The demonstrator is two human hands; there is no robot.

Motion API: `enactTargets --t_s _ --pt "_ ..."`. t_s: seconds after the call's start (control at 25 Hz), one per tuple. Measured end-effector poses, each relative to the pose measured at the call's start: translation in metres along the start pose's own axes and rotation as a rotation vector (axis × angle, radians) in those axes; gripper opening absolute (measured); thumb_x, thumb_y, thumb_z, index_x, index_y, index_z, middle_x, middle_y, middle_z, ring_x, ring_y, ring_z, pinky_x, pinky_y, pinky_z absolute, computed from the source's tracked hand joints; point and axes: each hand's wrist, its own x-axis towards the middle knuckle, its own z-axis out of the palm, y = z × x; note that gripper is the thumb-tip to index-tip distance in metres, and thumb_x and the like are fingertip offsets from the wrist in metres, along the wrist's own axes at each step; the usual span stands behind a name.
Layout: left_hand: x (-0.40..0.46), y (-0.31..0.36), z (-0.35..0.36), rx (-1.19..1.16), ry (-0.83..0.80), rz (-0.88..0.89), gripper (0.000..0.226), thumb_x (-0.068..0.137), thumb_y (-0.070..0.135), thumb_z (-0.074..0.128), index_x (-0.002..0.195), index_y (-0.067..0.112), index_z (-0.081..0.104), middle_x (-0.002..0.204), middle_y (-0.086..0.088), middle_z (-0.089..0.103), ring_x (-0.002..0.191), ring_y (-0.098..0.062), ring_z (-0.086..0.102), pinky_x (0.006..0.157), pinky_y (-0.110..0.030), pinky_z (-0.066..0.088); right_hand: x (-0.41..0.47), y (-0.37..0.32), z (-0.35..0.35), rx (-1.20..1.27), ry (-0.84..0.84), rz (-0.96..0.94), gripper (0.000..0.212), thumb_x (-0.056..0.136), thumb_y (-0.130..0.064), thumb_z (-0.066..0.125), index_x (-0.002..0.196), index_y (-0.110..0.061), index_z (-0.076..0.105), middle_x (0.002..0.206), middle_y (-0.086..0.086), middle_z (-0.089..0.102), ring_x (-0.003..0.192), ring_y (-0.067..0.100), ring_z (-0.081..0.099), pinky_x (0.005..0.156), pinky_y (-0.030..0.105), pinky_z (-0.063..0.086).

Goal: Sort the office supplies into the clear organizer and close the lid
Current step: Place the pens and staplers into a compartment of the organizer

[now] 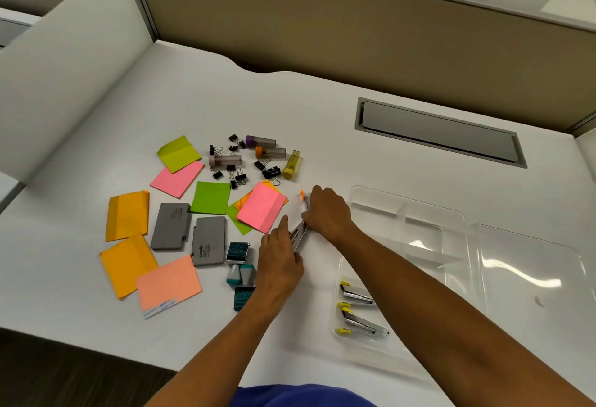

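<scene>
A clear organizer [451, 222] lies on the right of the white desk, its clear lid [529, 274] open beside it. Two metal staplers with yellow ends [359, 310] lie in its near left compartment. Between the supplies and the organizer, both my hands hold a third metal stapler with an orange end [302, 213]: my right hand [329, 213] grips its far part, my left hand [279, 261] its near end. To the left lie coloured sticky notes [262, 206], two grey stamp pads [190, 235], teal stamps [240, 264], black binder clips [238, 177] and small tubes [225, 160].
A recessed grey cable tray [438, 132] is set in the desk behind the organizer. Beige partition walls [322, 26] close off the back and a white panel the left. The desk's front edge [96, 345] runs close to my body.
</scene>
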Motion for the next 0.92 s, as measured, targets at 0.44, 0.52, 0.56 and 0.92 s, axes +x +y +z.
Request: enactTargets --t_s 0.44,0.52,0.56,0.92 --pt "-0.006 0.007 -0.013 -0.240 0.053 0.010 0.073 0.085 0.008 0.065 0.146 0.024 0.029 0.121 -0.004 0.055 0.108 -0.021 0.052 0.089 -0.034 0.051 -0.011 0.007 -0.021 0.306 0.049 0.049 0.055 0.078 -0.042 0.069 0.127 -0.020 0.056 0.107 0.000 0.069 0.094 0.022 0.064 0.077 0.033 0.049" --pt "-0.008 0.011 -0.019 -0.351 0.027 -0.015 0.073 0.084 0.013 0.069 0.144 0.029 0.031 0.117 0.000 0.056 0.098 -0.017 0.058 0.078 -0.027 0.053 -0.020 0.015 -0.030 0.390 0.095 0.078 0.060 0.077 -0.041 0.070 0.132 -0.024 0.056 0.115 -0.004 0.070 0.102 0.022 0.066 0.085 0.036 0.050" --pt "-0.009 0.013 -0.021 -0.383 0.016 -0.018 0.072 0.083 0.014 0.071 0.142 0.030 0.032 0.116 0.002 0.056 0.096 -0.015 0.059 0.074 -0.021 0.051 -0.026 0.021 -0.033 0.427 0.111 0.081 0.059 0.077 -0.040 0.071 0.132 -0.025 0.056 0.117 -0.005 0.070 0.101 0.021 0.067 0.087 0.037 0.052" --pt "-0.045 0.033 -0.030 -0.358 -0.066 0.216 0.068 0.082 0.017 0.071 0.138 0.037 0.038 0.112 0.010 0.060 0.098 -0.005 0.058 0.076 -0.006 0.044 -0.101 0.086 -0.055 0.737 0.197 0.051 0.037 0.079 -0.028 0.075 0.116 -0.027 0.069 0.108 -0.010 0.071 0.074 0.004 0.069 0.072 0.027 0.054"
